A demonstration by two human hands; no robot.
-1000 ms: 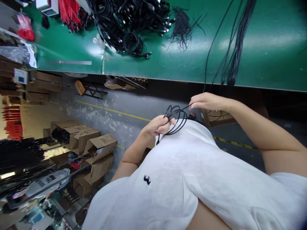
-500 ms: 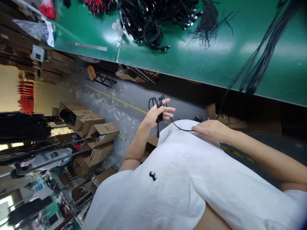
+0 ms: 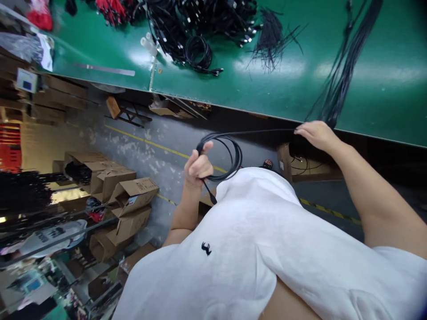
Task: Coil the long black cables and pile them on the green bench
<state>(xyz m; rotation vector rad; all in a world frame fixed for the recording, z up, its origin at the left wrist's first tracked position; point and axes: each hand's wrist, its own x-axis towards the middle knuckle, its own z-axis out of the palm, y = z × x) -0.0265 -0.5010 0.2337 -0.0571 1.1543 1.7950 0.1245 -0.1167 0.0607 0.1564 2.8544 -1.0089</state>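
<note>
My left hand point(image 3: 199, 169) is closed around one side of a looped black cable point(image 3: 238, 155), held in front of my white shirt. A plug end of that cable dangles below the fist. From the loops a single strand runs right to my right hand point(image 3: 316, 133), whose fingers pinch it at the edge of the green table point(image 3: 260, 98). Just beyond the right hand, a bundle of long black cables point(image 3: 350, 66) lies on the table and reaches its edge.
Along the table lie a pile of black cables point(image 3: 220, 18), a tied cable coil point(image 3: 198, 53), thin black strands point(image 3: 270, 35), red-tipped wires point(image 3: 113, 10) and a metal ruler point(image 3: 106, 70). Cardboard boxes point(image 3: 133, 195) and a wooden stool point(image 3: 115, 107) stand on the floor at left.
My left hand has gone from spread fingers to a fist, and the cable loops now hang wider. My right hand has moved up and right to the table edge, drawing the strand straight.
</note>
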